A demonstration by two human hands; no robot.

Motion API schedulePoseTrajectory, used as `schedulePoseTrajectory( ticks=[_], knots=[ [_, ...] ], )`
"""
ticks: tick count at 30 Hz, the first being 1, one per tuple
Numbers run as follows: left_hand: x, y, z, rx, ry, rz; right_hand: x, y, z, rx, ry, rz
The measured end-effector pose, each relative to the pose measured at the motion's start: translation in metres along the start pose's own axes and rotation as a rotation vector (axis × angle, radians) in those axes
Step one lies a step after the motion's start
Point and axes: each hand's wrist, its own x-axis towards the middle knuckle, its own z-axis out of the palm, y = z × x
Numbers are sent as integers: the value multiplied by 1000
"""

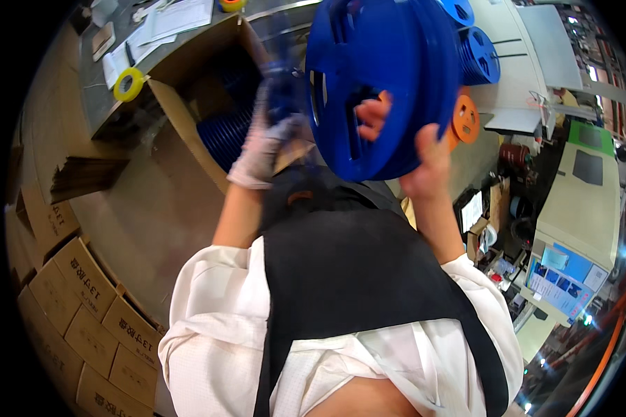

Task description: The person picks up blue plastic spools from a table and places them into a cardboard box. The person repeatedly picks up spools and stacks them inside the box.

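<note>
A large blue plastic reel with slotted openings is tilted up in front of me. My right hand grips it, the fingertips showing through an opening and the thumb at the rim. To its left is my left hand, in a pale glove and smeared by motion. A blue blur lies at its fingers, so what it holds, if anything, cannot be made out. Beside that hand stands an open cardboard box with several blue reels inside.
A roll of yellow tape sits by the box, near papers and a phone on the dark table. More blue reels and an orange reel stand at the right. Stacked cartons fill the lower left; a beige machine stands far right.
</note>
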Motion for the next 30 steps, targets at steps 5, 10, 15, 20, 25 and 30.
schedulePoseTrajectory(
  ticks=[5,10,15,20,25,30],
  knots=[
    [6,2,49,-439,-108,1,0,11,45,-425,-128,-49],
    [-24,26,22,-722,-184,-171,1,-19,3,-548,341,13],
    [-43,26,9,-1059,-304,-103,-6,-21,-54,-544,669,27],
    [-31,17,-13,-1078,-428,18,-15,-21,-77,-515,691,75],
    [-38,30,-15,-1035,-382,40,-28,-25,-111,-129,550,-25],
    [-53,39,-33,-864,-242,289,-33,-17,-122,224,449,-124]
  ],
)
